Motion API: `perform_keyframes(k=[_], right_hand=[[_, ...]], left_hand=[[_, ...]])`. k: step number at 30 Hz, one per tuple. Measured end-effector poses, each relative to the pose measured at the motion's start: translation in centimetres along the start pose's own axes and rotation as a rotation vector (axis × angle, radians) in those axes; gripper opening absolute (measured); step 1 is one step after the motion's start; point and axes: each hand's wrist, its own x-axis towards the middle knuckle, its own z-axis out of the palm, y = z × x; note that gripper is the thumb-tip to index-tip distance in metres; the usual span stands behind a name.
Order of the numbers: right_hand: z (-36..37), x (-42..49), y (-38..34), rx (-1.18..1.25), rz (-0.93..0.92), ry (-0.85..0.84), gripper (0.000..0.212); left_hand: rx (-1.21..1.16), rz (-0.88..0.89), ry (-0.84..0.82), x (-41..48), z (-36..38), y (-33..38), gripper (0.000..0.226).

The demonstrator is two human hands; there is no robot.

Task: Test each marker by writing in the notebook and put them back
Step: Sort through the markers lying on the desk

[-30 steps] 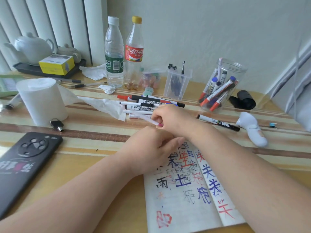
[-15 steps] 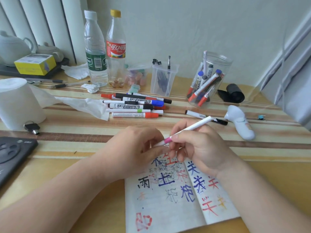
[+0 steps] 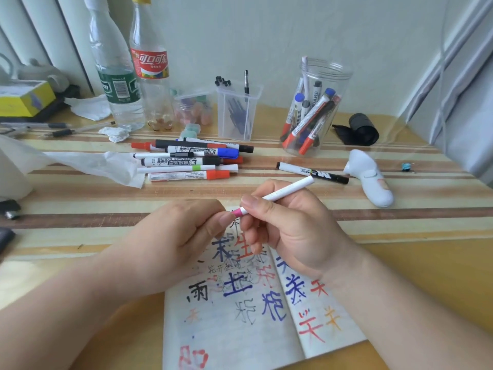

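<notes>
Here, marker [image 3: 286, 190] between left hand [image 3: 170, 236], right hand [image 3: 293, 228]

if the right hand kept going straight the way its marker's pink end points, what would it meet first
The left hand, at once: its fingers touch the pink end of the marker that the right hand grips, and seem to pinch it, so no free way shows.

Right hand [image 3: 293, 233] gripping marker [image 3: 282, 192], left hand [image 3: 170, 236] fingers [image 3: 223, 219] seemingly pinching its pink end, forearms converging
</notes>
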Motion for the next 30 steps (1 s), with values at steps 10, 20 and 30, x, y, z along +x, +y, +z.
perform_keyframes(k=[10,20,30], right_hand=[[-1.5,0.4,-0.8,-0.013,-0.019,0.163,0.01],[0.5,-2.0,-1.0,-0.45,0.108,-0.206,0.013],[1.6,-2.3,-1.5,-0.65,0.195,-0.173,0.005]], left_hand=[[-0.087,-0.091,0.054,-0.4,-0.9,-1.2,0.03],[-0.046,-0.164,-0.035,-0.5,-0.9,-0.9,0.018],[-0.003,-0.229,-0.119,-0.3,-1.3,-0.6,0.019]])
